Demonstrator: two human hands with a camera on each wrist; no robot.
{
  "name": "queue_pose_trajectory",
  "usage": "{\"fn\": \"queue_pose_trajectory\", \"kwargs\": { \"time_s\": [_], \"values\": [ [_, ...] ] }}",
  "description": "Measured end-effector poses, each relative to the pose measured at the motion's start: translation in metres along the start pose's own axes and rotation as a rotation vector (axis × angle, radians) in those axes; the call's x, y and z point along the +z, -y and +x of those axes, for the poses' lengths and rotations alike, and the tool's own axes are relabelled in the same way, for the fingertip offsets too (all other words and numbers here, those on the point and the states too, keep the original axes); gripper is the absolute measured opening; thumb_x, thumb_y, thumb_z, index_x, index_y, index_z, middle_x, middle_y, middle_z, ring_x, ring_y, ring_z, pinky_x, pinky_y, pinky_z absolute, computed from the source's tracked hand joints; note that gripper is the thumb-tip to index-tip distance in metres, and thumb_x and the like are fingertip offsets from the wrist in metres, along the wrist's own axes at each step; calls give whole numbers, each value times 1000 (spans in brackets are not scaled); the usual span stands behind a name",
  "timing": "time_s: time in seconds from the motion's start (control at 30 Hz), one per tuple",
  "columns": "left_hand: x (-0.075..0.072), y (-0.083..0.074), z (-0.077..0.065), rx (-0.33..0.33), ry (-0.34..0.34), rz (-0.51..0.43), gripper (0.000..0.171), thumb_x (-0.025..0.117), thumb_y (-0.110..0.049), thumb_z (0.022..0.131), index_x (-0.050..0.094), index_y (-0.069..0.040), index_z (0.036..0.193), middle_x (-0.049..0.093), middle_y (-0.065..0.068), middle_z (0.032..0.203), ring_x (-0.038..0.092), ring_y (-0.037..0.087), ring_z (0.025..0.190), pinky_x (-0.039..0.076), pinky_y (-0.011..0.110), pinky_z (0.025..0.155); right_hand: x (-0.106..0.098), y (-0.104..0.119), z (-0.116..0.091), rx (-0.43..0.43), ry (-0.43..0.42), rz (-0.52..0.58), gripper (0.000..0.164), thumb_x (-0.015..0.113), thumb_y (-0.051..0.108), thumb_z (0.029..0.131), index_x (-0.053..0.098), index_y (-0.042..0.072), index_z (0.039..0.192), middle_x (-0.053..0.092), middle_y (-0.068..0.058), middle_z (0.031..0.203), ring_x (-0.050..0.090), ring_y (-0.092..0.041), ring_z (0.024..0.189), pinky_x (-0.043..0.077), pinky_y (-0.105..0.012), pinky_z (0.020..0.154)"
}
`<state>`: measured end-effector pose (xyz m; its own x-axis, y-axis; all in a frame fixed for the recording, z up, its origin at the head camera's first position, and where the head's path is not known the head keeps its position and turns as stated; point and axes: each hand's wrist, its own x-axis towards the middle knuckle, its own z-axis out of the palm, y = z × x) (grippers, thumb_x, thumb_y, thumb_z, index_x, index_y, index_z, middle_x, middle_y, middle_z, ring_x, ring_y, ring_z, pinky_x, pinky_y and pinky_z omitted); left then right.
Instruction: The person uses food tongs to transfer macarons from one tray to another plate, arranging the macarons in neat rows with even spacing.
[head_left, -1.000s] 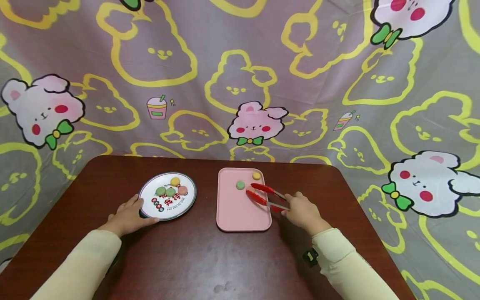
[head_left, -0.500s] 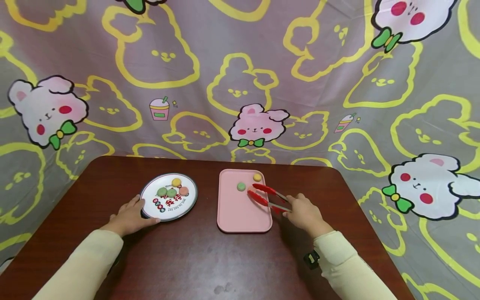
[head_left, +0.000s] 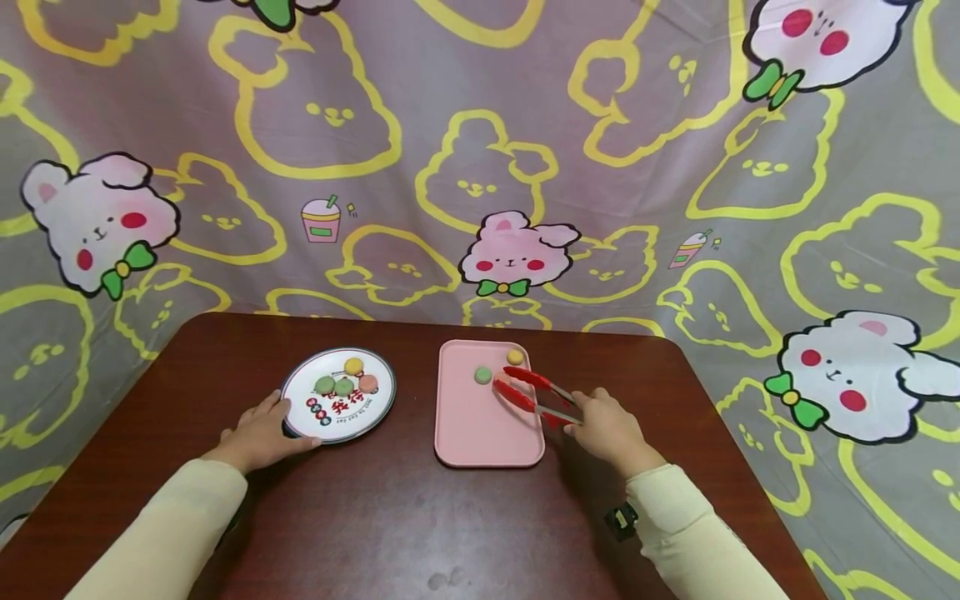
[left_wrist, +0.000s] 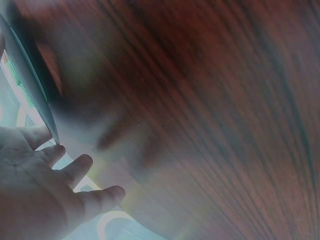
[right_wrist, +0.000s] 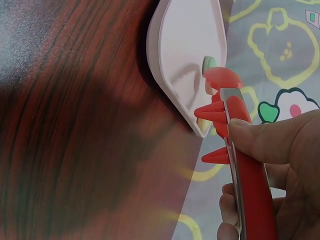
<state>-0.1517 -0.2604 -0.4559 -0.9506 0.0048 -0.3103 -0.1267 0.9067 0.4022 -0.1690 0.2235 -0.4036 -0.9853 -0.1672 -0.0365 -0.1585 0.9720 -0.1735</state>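
Observation:
In the head view my left hand touches the near-left rim of a white round plate; its fingers look spread and mostly straight in the left wrist view. The plate bears two green macarons, a yellow one and a pink one. My right hand grips red-tipped metal tongs. Their tips reach over the pink tray around a pink macaron, mostly hidden by them. Beside it on the tray lie a green macaron and a yellow macaron.
Plate and tray rest on a dark brown wooden table, with a gap between them. A patterned cloth hangs behind the table and along its sides. A small dark device sits at the right wrist.
The whole head view shifts slightly as the head moves. Both hands, the plate and the tray keep their places; the tongs stay around the pink macaron.

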Motion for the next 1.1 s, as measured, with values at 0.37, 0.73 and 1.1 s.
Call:
{"fn": "queue_pose_trajectory", "kwargs": {
  "time_s": [0.37, 0.73, 1.1],
  "values": [
    [0, 0, -1, -3, -1, -4, 116, 65, -69, 75, 22, 13, 145, 9, 37, 150, 14, 61, 130, 17, 79, 95, 1, 3, 3, -16, -23, 9, 56, 77, 25, 80, 59, 5, 129, 56, -18, 97, 56, -27, 77, 52, -49, 60],
    [-1, -1, 0, -17, 9, -8, 116, 65, -67, 76, 21, 13, 146, 8, 37, 150, 12, 61, 130, 16, 79, 96, -2, 12, 7, -35, -43, 19, 55, 77, 26, 81, 59, 7, 129, 57, -17, 101, 57, -27, 81, 52, -49, 61],
    [2, 1, 1, -19, 13, -10, 120, 64, -72, 72, 22, 13, 146, 8, 37, 151, 12, 61, 131, 15, 80, 96, -5, 24, 12, -41, -56, 21, 54, 75, 26, 82, 59, 7, 130, 58, -16, 103, 58, -29, 85, 52, -49, 64]
  ]
}}
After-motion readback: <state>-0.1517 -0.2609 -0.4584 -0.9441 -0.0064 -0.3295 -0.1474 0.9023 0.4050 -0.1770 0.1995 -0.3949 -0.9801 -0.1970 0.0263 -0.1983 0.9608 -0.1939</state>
